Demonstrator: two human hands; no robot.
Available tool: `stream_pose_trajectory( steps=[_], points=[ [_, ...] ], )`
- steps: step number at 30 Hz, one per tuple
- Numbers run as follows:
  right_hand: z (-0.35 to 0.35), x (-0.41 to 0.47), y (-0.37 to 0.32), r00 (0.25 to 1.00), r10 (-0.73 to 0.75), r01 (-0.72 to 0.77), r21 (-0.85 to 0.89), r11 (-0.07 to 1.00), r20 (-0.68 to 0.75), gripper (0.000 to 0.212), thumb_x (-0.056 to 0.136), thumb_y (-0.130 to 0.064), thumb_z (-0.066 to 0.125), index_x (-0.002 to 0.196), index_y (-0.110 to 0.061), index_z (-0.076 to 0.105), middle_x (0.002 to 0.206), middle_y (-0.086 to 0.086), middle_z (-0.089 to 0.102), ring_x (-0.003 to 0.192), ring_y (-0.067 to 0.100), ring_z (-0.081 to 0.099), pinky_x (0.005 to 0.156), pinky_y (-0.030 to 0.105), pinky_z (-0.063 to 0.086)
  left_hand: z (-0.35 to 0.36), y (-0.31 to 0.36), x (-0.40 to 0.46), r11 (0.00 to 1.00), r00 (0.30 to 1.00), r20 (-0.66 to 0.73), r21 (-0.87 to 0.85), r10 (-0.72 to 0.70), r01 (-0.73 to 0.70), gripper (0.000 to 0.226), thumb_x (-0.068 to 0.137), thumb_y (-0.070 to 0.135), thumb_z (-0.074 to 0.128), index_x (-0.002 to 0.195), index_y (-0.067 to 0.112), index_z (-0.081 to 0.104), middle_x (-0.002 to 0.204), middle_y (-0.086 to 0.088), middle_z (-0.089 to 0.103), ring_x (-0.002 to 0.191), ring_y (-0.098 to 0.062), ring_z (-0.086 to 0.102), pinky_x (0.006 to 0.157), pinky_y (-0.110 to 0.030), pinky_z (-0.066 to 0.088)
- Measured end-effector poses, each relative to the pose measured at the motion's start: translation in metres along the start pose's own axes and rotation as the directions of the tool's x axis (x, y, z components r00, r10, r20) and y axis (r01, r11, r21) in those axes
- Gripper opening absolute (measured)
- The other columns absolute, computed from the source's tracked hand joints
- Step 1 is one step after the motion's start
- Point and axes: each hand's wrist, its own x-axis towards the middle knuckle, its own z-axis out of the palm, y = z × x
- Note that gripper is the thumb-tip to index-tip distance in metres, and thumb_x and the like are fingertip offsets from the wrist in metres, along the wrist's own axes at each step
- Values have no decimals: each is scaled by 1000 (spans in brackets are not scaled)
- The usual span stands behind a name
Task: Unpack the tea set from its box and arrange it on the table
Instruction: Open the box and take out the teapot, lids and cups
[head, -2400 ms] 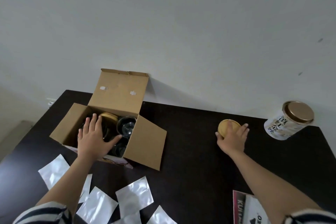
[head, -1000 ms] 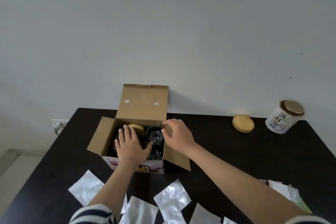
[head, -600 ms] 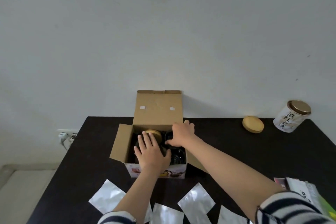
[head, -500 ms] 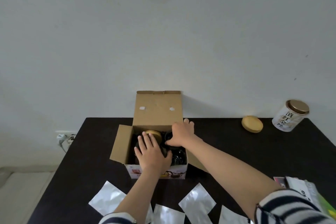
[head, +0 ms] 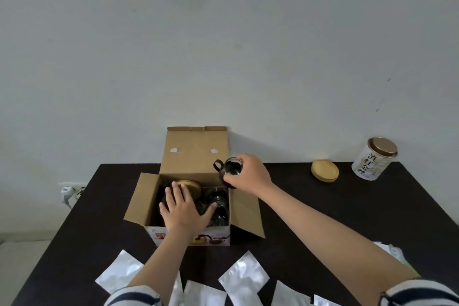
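Head view: the right hand (head: 250, 174) has its fingers curled around a small glass cup (head: 232, 169), gripping it at the rim and body. The cup has a dark loop handle pointing left and is held above the right rear corner of the cardboard box (head: 191, 181), clear of the contents.

The left hand (head: 185, 208) lies palm down inside the box with fingers spread and the thumb extended to the right. It rests on a dark rounded item, partly over a round wooden lid (head: 190, 185). Whether it presses or only touches cannot be determined.

More glassware (head: 218, 202) sits in the right half of the box, just beside the left thumb. The rear flap stands upright against the wall, and both side flaps are folded outward.

The box stands on a dark table (head: 323, 218). A second wooden lid (head: 325, 171) lies flat well to the right, with a white tin with gold lid (head: 375, 158) beyond it near the far right edge. Silver foil pouches (head: 244, 278) lie scattered along the near edge.

The left hand hides most of the dark item beneath it. The glassware is transparent against a dark interior, so the piece count cannot be determined. Both forearms cross the near table, and striped sleeves are cut off at the lower frame edge.
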Motion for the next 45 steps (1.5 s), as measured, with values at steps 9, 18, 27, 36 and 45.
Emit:
stream_pose_trajectory(
  steps=[9,18,27,36,45],
  points=[
    [-69,-25,149,981,190,-183,-123,975,48,53,64,-43,73,108,-18,57,99,0,61,86,16,61,59,24,47,-15,49,-8,965,964,151,-109,-220,238,152,38,103,15,145,1,-19,151,-24,-27,142,-37,-20,113,-58,-3],
    [-119,-42,281,912,405,-373,-269,888,70,58,68,-39,77,116,-16,54,114,6,53,105,23,57,80,35,54,7,53,-14,960,964,27,-88,-264,265,146,43,102,20,149,6,-10,155,-18,-21,143,-33,-17,114,-58,-1],
    [-171,-12,336,901,415,-332,-416,847,124,54,71,-31,72,118,-15,50,114,8,57,102,25,56,83,40,55,13,57,-10,954,957,-21,-82,-289,287,138,48,97,31,150,10,-3,157,-15,-16,145,-32,-12,114,-58,2],
    [-173,26,337,902,366,-186,-557,809,230,60,74,-18,71,126,-13,42,123,12,40,114,28,48,85,34,51,16,55,-6,951,952,-36,-74,-305,301,135,53,94,38,150,11,-2,157,-14,-16,145,-30,-13,113,-58,0],
    [-176,54,343,911,275,-41,-594,803,309,72,78,-2,61,144,-11,32,146,11,33,135,29,36,103,38,42,19,53,-4,947,949,-38,-81,-314,310,134,53,94,40,150,12,-1,157,-13,-15,145,-29,-13,113,-58,-1]
  ],
)
